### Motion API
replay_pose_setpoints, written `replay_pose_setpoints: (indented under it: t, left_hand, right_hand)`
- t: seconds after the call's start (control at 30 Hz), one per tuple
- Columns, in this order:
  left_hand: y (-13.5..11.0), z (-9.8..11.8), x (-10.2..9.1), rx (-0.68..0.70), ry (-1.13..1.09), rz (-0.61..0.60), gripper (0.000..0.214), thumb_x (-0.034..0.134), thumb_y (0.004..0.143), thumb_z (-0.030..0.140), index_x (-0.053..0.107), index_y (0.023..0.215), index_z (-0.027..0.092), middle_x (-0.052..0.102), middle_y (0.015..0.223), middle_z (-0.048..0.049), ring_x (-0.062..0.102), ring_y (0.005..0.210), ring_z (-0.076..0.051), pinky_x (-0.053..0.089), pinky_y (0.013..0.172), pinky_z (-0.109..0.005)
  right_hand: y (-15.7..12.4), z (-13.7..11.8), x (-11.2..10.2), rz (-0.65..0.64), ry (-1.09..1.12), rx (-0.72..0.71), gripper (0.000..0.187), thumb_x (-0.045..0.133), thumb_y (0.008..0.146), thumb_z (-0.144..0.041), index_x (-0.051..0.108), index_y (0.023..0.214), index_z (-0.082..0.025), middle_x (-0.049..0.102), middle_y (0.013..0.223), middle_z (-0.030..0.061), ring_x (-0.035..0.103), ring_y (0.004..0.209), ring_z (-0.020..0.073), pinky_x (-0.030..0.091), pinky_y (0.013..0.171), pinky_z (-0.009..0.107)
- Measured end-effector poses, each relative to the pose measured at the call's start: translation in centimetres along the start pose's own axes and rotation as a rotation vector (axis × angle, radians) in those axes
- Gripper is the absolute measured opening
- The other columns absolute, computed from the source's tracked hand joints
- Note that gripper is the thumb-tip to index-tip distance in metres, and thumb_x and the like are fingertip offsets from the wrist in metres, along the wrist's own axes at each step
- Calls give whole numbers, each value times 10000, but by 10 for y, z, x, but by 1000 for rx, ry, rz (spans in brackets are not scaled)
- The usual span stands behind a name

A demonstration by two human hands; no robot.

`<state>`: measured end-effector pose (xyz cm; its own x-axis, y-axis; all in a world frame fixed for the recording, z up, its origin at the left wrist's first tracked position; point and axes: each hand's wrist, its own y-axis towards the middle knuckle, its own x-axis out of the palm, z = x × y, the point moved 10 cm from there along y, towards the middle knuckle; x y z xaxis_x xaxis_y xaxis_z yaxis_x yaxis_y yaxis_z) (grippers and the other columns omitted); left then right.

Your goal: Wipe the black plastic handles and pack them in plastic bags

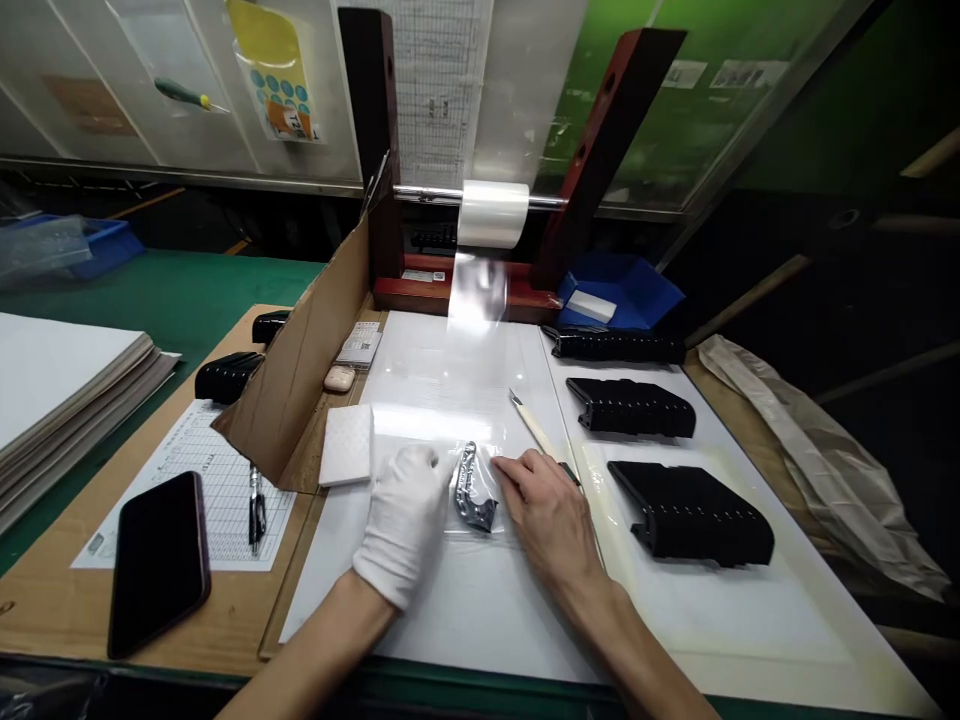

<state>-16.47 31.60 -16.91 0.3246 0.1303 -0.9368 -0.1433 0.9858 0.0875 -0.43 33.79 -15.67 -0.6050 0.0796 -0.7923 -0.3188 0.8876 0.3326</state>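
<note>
My left hand (403, 515) wears a white glove. Its fingers are closed at the left edge of a clear plastic film (480, 380), pinching it. On the other side my bare right hand (551, 510) pinches the film between thumb and fingers. Between both hands a glossy black curved part (474, 490) stands with its hook-shaped end profile facing up, and the film lies around it. A craft knife (534, 422) with a pale handle lies just beyond my right hand, its blade pointing away. The film runs down from a roll (493, 213) at the back.
Several ribbed black parts (690, 510) line the white board at right. A red-and-black stand (457, 290) holds the roll; beside it sits a blue bin (622, 285). At left are a white foam block (347, 445), cardboard divider (307, 350), phone (160, 565), pen (256, 512) and paper sheets (67, 390).
</note>
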Motion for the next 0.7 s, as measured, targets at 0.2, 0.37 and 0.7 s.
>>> replay_pose_setpoints:
  t: [0.2, 0.37, 0.7]
  left_hand:
    - [-32, 13, -6, -65, -198, -31, 474, 325, 1031, 316, 676, 1261, 95, 635, 1048, -206, 548, 956, -341, 419, 861, -484]
    - [-44, 108, 40, -25, -659, -343, 440, 533, 963, 397, 630, 1335, 183, 722, 820, -39, 680, 774, -215, 531, 772, -327]
    - [-38, 187, 93, -274, -1224, -537, 354, 736, 809, 459, 716, 899, 116, 661, 702, -35, 609, 648, -162, 486, 640, -271]
  right_hand:
    - [-58, 1, -47, 112, 88, 39, 241, 482, 1031, -263, 683, 1146, -196, 578, 796, 31, 571, 724, 166, 466, 626, 279]
    - [-133, 24, -81, 277, 247, 187, 209, 557, 998, -224, 687, 1161, -238, 643, 853, 34, 633, 738, 154, 523, 666, 237]
    - [-198, 75, -113, 488, 389, 559, 242, 669, 909, -451, 782, 1006, -260, 731, 1002, 44, 684, 935, 198, 533, 858, 234]
